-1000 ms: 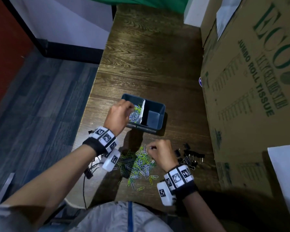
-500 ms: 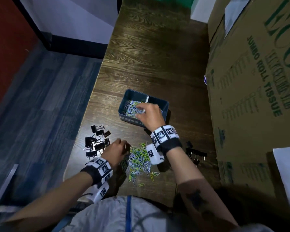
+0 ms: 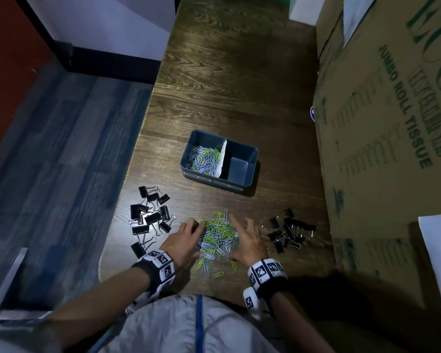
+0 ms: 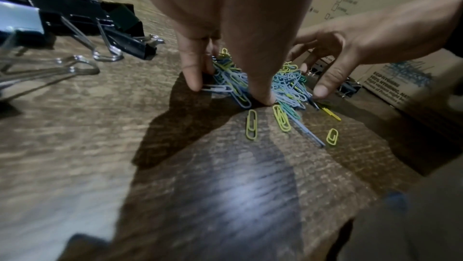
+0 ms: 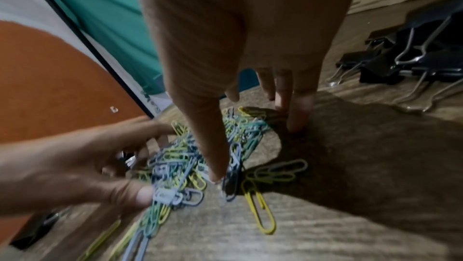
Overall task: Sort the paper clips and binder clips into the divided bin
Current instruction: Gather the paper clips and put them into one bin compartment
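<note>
A dark blue divided bin (image 3: pixel 250 159) sits mid-table. Its left compartment holds blue and yellow-green paper clips (image 3: pixel 204 159); the right compartment (image 3: pixel 239 168) shows a bare floor. A loose pile of paper clips (image 3: pixel 218 235) lies near the front edge. My left hand (image 3: pixel 186 235) touches the pile's left side and my right hand (image 3: pixel 247 238) its right side, both with fingers spread and fingertips (image 4: pixel 192 83) down on the table. Neither hand grips anything that I can make out. Black binder clips lie in two groups, one to the left (image 3: pixel 150 217) and one to the right (image 3: pixel 289 230).
A large cardboard box (image 3: pixel 382 123) walls off the table's right side. The wooden table (image 3: pixel 227 85) drops off at its left edge to a blue-grey floor. A few stray paper clips (image 3: pixel 216 275) lie close to the front edge.
A second ago my left hand was at the bin; it then came back to the pile. My right hand went to the bin's paper-clip side and has now returned to the pile.
</note>
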`<state>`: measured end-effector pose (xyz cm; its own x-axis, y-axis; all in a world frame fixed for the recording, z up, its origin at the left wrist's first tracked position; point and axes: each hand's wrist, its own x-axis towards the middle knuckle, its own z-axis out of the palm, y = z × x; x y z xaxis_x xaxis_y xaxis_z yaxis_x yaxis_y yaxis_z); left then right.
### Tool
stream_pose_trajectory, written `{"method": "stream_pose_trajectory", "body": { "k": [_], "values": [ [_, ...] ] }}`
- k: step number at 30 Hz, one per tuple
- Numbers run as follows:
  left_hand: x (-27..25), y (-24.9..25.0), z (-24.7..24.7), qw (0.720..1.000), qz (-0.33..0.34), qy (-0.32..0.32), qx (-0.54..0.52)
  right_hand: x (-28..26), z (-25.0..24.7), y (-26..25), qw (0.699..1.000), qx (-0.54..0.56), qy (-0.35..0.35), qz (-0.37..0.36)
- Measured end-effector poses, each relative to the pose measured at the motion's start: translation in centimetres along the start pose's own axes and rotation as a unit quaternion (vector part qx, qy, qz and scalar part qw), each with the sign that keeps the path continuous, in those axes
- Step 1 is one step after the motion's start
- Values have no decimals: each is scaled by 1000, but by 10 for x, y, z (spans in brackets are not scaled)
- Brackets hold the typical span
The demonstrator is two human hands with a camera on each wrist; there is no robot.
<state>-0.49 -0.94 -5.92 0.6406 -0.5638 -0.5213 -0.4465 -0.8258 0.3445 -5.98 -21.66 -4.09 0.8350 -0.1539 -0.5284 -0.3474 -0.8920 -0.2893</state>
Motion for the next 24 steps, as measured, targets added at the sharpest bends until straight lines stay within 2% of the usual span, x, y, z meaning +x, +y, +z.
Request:
{"method": "stream_pose_trajectory", "body": {
  "k": [4, 10, 20, 24],
  "values": [
    [8, 4, -5, 999, 30, 26, -7, 7, 5, -19, 999, -37, -2, -19],
    [9, 1, -18, 994, 28, 55, -86, 12, 12, -36, 998, 14, 48, -49],
    [-2, -16, -50, 990, 16, 79, -113, 12, -21, -21, 999, 41, 12, 24],
    [-5, -12, -79, 981, 33, 139, -133, 5, -31, -25, 998, 54, 7, 26]
  ]
}}
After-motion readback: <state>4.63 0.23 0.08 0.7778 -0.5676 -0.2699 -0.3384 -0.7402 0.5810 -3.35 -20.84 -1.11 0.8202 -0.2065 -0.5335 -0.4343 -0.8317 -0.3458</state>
